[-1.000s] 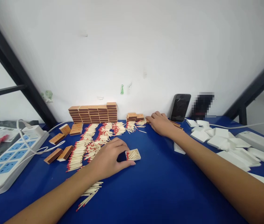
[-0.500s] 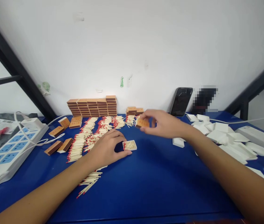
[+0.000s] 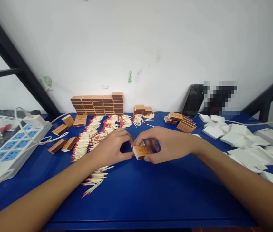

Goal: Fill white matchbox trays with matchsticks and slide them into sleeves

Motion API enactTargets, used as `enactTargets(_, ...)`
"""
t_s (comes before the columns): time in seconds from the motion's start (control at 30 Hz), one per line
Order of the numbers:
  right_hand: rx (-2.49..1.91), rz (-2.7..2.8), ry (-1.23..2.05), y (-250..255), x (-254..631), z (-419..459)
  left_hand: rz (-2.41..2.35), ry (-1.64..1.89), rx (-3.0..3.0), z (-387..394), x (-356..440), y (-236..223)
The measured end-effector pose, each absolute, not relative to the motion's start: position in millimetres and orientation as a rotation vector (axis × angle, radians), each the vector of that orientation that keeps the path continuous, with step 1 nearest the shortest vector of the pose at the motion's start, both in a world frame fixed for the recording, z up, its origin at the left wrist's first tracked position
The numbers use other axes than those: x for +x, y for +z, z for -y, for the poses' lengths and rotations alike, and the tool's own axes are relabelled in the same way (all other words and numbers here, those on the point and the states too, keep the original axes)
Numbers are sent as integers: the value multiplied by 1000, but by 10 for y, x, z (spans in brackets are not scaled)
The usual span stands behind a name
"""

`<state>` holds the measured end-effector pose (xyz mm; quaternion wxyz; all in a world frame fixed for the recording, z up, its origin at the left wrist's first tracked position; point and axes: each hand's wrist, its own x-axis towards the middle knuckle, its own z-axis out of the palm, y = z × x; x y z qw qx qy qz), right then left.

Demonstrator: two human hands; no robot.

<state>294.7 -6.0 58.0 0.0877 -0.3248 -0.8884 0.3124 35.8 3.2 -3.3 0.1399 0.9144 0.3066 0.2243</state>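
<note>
My right hand grips an orange-brown matchbox with dark sides between thumb and fingers. Its pale end points left; whether it has a tray inside, I cannot tell. Just behind it is a small white matchbox tray, mostly covered by the box and the right fingers. My left hand has its thumb and fingertips at the left end of this tray, low over the blue table. Rows of red-tipped matches lie left of and behind the left hand, and a smaller heap lies by its forearm.
Matchboxes stand stacked against the wall, with several loose ones at left and a pile at back right. White trays lie heaped at right. A power strip is far left; a phone leans on the wall.
My right hand has moved down and toward me with the matchbox, to the tray by my left hand. A pile of matchboxes at back right, hidden before, now shows.
</note>
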Motion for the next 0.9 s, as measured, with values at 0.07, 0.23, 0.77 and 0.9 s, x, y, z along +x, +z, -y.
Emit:
enactTargets(0.07,-974,2640,935,596,2959,50,-892,661,2643,-31,358,-34)
enactTargets(0.23,-938,2621,1078,549,2943,36,-901,636,2648,-43,358,-36)
enactTargets(0.77,-1008,2616,1007,604,2960,31,-901,672,2677,-36,359,-41)
enactTargets(0.9,-973,2573,1102,593,2952,33,-901,643,2684,-40,354,-32)
